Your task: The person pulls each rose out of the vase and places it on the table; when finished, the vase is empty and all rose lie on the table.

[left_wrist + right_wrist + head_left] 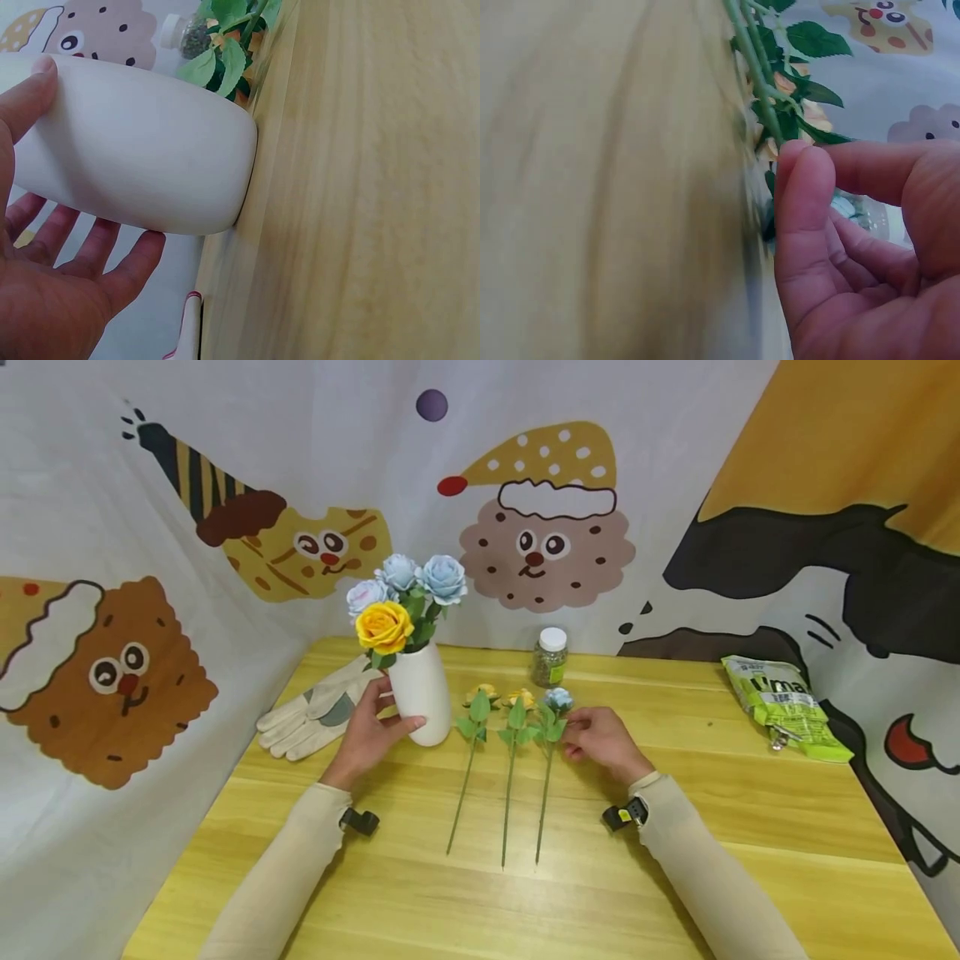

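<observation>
My left hand [373,727] grips a white vase [422,693], thumb on the near side and fingers round the left side. In the left wrist view the fingers [124,274] lie along the vase [142,142]. The vase holds a yellow rose [384,627] and several pale blue roses [444,579]. To its right, two yellow roses [519,698] and one blue rose [558,698] lie side by side on the table. My right hand [603,742] pinches the blue rose just below its bloom; in the right wrist view thumb and index finger meet at a green stem [759,75].
A jar with a white lid [551,656] stands behind the loose roses. White work gloves [318,714] lie left of the vase. A green bag [783,706] with a metal clip [780,739] sits at the table's [675,877] right. A cartoon-printed cloth [315,427] hangs behind.
</observation>
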Tool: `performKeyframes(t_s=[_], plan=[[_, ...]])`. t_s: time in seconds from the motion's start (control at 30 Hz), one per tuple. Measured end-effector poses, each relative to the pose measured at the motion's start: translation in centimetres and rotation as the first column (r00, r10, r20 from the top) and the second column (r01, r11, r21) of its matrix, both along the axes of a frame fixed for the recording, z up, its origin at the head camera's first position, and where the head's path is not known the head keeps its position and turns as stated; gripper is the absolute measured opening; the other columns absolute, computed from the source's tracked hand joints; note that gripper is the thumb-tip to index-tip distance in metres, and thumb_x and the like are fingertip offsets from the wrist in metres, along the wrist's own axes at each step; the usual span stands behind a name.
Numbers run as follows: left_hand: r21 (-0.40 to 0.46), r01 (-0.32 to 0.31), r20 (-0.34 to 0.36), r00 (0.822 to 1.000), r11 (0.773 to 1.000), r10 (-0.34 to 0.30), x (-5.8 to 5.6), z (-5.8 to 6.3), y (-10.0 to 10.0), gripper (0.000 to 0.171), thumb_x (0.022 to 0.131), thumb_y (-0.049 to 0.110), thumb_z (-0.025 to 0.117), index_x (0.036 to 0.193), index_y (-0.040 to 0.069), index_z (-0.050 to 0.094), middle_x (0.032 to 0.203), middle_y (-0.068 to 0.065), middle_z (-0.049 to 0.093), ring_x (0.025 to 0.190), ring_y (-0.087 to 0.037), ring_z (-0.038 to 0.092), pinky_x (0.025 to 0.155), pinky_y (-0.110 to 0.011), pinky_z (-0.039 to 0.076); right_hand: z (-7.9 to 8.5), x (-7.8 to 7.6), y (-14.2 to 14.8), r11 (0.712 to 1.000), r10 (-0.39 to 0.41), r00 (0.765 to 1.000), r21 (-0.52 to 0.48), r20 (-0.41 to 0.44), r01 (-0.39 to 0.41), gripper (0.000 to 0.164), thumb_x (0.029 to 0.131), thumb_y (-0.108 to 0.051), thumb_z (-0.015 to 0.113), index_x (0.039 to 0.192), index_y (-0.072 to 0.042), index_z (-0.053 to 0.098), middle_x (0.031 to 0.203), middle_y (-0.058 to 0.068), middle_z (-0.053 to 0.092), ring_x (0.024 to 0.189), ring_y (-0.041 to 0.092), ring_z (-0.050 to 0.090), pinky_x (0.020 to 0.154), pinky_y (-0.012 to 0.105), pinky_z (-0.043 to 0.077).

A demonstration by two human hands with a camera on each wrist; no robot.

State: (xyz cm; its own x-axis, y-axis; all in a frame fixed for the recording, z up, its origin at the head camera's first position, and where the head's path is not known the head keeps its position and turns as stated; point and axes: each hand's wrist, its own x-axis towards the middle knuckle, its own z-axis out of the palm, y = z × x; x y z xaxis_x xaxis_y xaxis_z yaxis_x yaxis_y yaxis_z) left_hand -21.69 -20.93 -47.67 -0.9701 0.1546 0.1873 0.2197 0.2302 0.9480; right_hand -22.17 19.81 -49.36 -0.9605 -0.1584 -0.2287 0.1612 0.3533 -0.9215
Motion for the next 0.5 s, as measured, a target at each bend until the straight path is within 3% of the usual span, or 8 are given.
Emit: performKeyframes(t_s=[0.17, 0.37, 0.5], plan=[[-0.003, 0.0, 0.008, 1.0, 1.0, 0.0, -0.1, -0.1, -0.1, 0.077, 0.09, 0.026, 0.087, 0.151, 0.012, 0.042, 0.15, -0.01, 0.051, 0.136, -0.033, 0.057, 0.106, -0.055, 0.057, 0.6, -0.2, 0.3, 1.0, -0.026, 0.999, -0.005, -0.038, 0.025, 0.033, 0.097, -0.005, 0.067, 0.125, 0.012, 0.067, 0.101, 0.025, 0.076, 0.072, 0.018, 0.073, 0.067, 0.031, 0.065], [-0.005, 0.001, 0.007, 1.0, 1.0, -0.001, -0.1, -0.1, -0.2, 0.077, 0.091, 0.025, 0.086, 0.152, 0.011, 0.041, 0.151, -0.011, 0.05, 0.136, -0.033, 0.057, 0.107, -0.055, 0.056, 1.9, -0.3, 0.0, 0.999, -0.045, 0.996, -0.004, -0.079, 0.045, 0.029, 0.098, -0.008, 0.069, 0.123, 0.008, 0.071, 0.102, 0.023, 0.077, 0.071, 0.016, 0.074, 0.067, 0.03, 0.065], [-0.007, 0.001, 0.001, 1.0, 1.0, -0.001, -0.1, -0.2, -0.1, 0.077, 0.091, 0.025, 0.087, 0.151, 0.011, 0.041, 0.15, -0.01, 0.051, 0.136, -0.033, 0.057, 0.106, -0.056, 0.056, 3.0, -0.5, -0.6, 0.999, -0.038, 0.992, -0.022, -0.121, 0.035, 0.029, 0.099, -0.013, 0.073, 0.122, 0.006, 0.072, 0.108, 0.028, 0.075, 0.072, 0.019, 0.073, 0.069, 0.035, 0.066]])
